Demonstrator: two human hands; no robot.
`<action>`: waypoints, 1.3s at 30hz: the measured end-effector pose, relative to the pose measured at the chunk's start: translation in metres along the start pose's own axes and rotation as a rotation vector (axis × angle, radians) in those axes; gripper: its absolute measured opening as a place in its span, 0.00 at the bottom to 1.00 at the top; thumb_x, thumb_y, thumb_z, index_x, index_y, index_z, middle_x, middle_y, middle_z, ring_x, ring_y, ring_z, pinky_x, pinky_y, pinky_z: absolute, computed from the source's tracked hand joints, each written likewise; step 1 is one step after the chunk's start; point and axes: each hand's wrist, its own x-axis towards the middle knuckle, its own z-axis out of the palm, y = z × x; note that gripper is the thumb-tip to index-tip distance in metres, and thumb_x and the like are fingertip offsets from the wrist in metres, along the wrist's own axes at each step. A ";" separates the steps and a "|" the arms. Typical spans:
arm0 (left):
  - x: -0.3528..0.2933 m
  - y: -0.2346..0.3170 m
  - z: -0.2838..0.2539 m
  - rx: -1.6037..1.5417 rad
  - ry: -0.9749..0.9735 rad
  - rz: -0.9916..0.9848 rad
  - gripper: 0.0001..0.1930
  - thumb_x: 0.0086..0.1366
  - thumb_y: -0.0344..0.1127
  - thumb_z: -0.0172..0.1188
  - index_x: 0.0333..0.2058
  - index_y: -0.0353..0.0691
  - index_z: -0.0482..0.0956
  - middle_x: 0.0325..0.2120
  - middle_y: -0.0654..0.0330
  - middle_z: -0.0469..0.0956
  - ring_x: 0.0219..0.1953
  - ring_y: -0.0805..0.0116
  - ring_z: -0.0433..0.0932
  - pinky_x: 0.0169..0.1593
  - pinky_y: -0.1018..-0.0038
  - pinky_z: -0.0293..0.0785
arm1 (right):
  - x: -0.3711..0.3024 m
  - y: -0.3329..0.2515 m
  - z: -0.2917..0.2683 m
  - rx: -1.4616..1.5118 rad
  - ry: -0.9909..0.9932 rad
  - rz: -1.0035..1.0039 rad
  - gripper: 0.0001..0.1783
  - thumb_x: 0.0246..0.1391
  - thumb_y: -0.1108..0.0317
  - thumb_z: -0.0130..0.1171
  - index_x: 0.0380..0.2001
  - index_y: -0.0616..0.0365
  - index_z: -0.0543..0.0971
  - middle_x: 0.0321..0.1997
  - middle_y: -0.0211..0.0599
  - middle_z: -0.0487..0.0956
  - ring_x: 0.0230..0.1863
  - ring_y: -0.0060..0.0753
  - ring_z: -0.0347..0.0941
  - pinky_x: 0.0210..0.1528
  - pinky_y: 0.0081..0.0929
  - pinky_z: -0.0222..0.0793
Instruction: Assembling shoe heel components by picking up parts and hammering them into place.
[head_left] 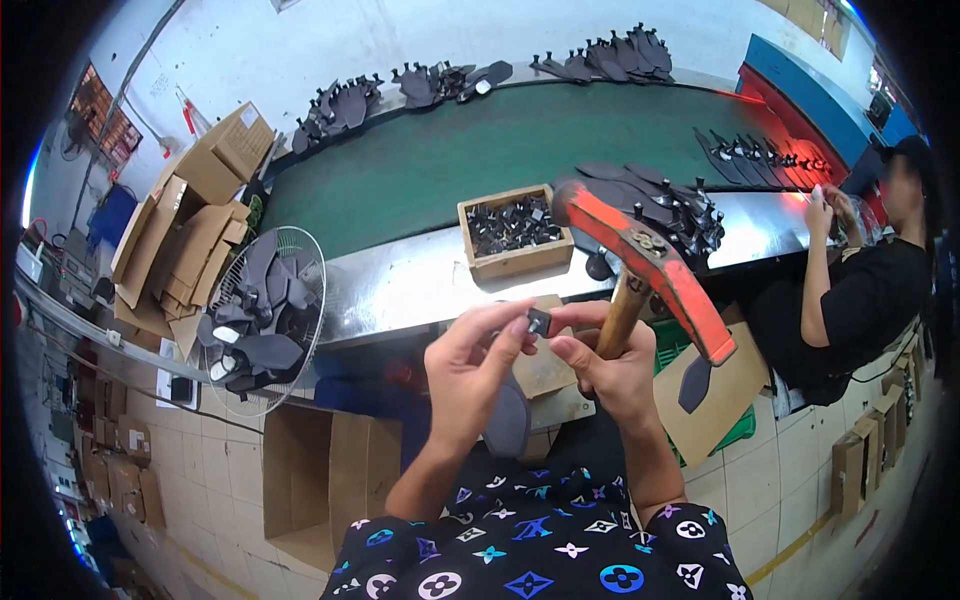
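My bare forearms (655, 470) reach up from the near side. My left hand (475, 360) pinches between thumb and fingers, angled right; my right hand (620, 368), just beside it, has its fingers curled and thumb pointing left.

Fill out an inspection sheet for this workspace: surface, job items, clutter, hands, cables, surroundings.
Surface: green belt, with a shiny metal ledge along its near side.
Job items: small black piece at the fingertips; hammer with worn orange head; wooden box of small dark parts on the ledge.
Clutter: dark soles heaped in a wire basket; cardboard piled behind it.
Hands: left hand pinches the black piece; right hand grips the hammer's handle.
Cables: a dark line low on the left may be one; unclear.
Surroundings: co-worker at right; tiled floor.
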 end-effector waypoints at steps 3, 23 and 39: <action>-0.014 -0.006 0.001 0.151 0.042 0.107 0.11 0.67 0.26 0.62 0.47 0.31 0.81 0.40 0.58 0.79 0.37 0.74 0.81 0.39 0.80 0.77 | -0.008 0.007 0.007 0.014 0.030 0.101 0.13 0.57 0.73 0.66 0.45 0.65 0.80 0.37 0.40 0.83 0.16 0.11 0.67 0.15 0.11 0.58; 0.002 -0.091 -0.045 0.693 0.096 0.149 0.18 0.59 0.37 0.70 0.45 0.31 0.81 0.44 0.53 0.82 0.48 0.58 0.79 0.48 0.67 0.76 | 0.002 0.057 -0.007 -0.199 0.052 0.284 0.09 0.56 0.70 0.68 0.37 0.64 0.82 0.33 0.35 0.83 0.16 0.10 0.66 0.16 0.12 0.57; 0.016 -0.159 -0.057 0.429 -0.002 -0.088 0.14 0.55 0.34 0.72 0.40 0.36 0.86 0.33 0.53 0.86 0.35 0.65 0.84 0.43 0.71 0.77 | 0.043 0.111 -0.020 -0.432 -0.268 0.135 0.14 0.60 0.66 0.60 0.43 0.67 0.79 0.32 0.40 0.80 0.36 0.32 0.77 0.40 0.33 0.72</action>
